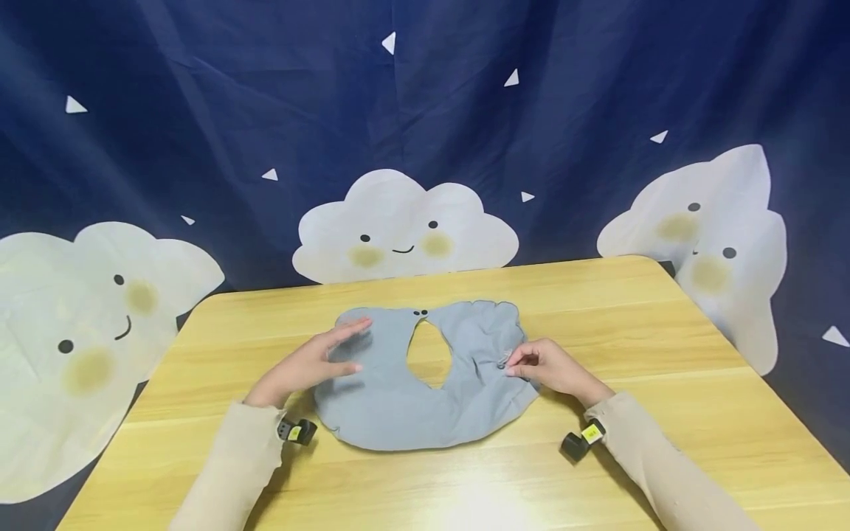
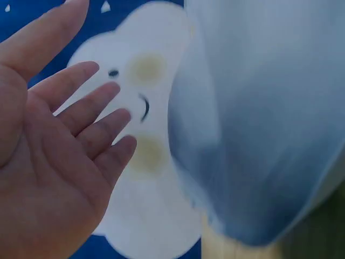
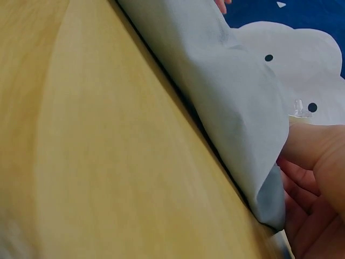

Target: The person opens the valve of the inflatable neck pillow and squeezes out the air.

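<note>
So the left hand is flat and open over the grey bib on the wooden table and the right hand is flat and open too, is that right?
Not quite. The right hand is not flat: the right wrist view shows its fingers pinching the edge of the grey bib. The left hand is open, over the bib on the wooden table.

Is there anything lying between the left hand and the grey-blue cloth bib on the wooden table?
Nothing visible does. The left hand hovers open, fingers straight, at the left lobe of the grey-blue cloth bib, with no other object between them. The right hand already pinches the bib's right edge.
</note>
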